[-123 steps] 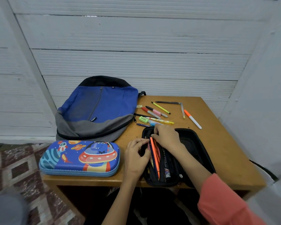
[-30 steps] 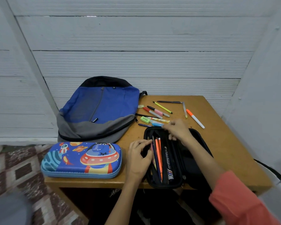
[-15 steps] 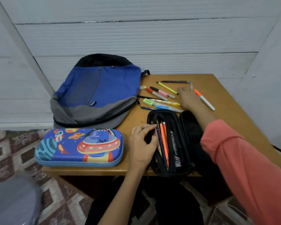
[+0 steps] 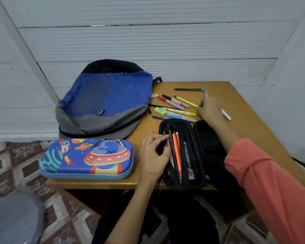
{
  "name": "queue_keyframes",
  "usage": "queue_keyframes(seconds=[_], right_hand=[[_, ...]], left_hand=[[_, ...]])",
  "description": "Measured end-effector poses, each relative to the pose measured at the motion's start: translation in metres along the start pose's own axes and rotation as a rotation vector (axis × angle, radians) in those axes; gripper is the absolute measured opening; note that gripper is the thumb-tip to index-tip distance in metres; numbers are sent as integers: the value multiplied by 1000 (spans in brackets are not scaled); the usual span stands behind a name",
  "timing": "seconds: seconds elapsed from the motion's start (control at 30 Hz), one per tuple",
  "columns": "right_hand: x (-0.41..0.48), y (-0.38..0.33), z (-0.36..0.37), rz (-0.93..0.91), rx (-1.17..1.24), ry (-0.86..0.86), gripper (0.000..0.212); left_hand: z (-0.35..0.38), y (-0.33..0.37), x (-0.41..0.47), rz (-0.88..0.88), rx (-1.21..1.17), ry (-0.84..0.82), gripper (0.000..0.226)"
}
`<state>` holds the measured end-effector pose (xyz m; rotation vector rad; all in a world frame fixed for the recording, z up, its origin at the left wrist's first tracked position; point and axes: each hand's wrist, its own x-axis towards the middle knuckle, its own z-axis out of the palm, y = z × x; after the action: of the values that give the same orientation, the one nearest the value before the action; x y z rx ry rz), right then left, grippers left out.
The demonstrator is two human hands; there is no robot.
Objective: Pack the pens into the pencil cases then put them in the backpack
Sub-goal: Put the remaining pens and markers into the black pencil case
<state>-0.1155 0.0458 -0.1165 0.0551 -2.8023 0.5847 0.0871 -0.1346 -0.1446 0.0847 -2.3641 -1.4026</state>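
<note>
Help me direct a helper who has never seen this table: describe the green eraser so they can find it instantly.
Find the blue and grey backpack on the wooden table. Just right of its zipper pull lies a scatter of pens, and the green eraser sits at the scatter's left edge. It is a short pale green block among long, thin pens.

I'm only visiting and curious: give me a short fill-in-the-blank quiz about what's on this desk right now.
1. The black pencil case lies ___, with pens inside.
2. The space-print pencil case is ___.
3. The backpack is mainly ___ and grey.
4. The left hand pinches the ___ case's edge, while the right hand is over the loose pens.

Missing words: open; closed; blue; black.
</note>
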Motion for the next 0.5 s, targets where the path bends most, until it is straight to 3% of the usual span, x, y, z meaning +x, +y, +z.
queue_keyframes(seconds=[0.17, 0.3, 0.5], right_hand=[[-8, -2, -33, 67, 449, 254, 20], [-18, -15, -64, -1, 845, 339, 4], [-38, -34, -83, -35, 1071, 354, 3]], left_hand=[[0, 2, 0, 1, -1, 3, 35], [0, 1, 0, -1, 12, -6, 35], [-1, 2, -1, 2, 13, -7, 34]])
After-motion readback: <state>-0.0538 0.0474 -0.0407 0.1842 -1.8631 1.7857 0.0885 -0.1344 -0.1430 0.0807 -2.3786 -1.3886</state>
